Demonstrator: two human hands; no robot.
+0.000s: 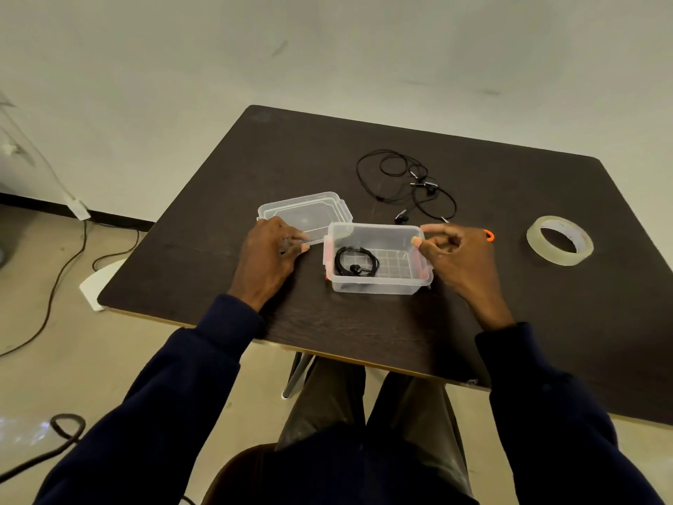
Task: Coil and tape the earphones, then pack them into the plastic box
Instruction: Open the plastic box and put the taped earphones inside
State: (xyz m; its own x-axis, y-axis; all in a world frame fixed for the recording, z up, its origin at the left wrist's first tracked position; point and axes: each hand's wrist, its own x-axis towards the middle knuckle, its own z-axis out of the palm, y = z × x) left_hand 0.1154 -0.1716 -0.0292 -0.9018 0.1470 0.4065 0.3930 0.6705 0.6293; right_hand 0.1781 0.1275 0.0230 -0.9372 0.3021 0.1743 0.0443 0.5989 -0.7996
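A clear plastic box stands open on the dark table, with a coiled black pair of earphones lying in its left half. Its clear lid rests flat just behind and to the left. My left hand lies on the near edge of the lid, fingers touching it. At the box's right rim is my right hand, fingers curled, thumb and forefinger close to the rim and holding nothing that I can see. Loose, tangled black earphones lie behind the box.
A roll of clear tape lies flat at the right of the table. A small orange object peeks out behind my right hand. Cables run over the floor at the left, and my legs are under the near table edge.
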